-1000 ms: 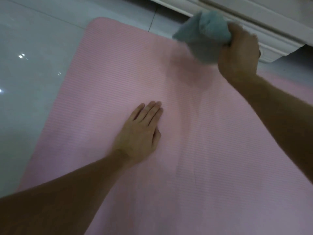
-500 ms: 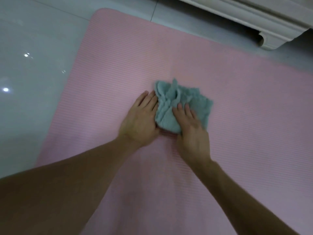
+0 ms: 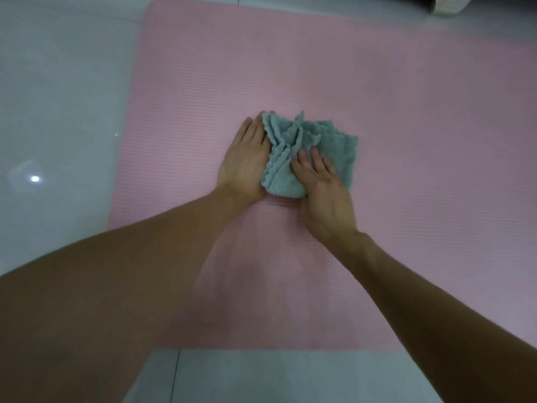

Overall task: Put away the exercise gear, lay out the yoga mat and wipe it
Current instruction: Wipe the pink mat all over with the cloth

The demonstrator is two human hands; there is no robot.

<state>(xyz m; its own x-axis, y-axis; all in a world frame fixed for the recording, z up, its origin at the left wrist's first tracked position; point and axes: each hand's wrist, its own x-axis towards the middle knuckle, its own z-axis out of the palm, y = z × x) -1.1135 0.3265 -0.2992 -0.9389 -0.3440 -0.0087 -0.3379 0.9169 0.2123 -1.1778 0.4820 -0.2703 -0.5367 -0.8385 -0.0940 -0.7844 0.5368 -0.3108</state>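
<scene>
A pink ribbed yoga mat (image 3: 406, 141) lies flat on the pale tiled floor, filling most of the view. A crumpled grey-green cloth (image 3: 293, 146) sits on its middle. My right hand (image 3: 325, 193) presses flat on the cloth's near right part, fingers straight. My left hand (image 3: 247, 161) lies flat on the mat with its fingers against the cloth's left edge, partly under the folds.
Glossy pale floor tiles (image 3: 58, 112) run along the mat's left side and near edge. The foot of a white furniture piece (image 3: 447, 4) shows at the top right corner beyond the mat.
My right hand brought the cloth down from the far right of the mat onto its middle beside my left hand. Since then both hands stay put; the view has tilted down.
</scene>
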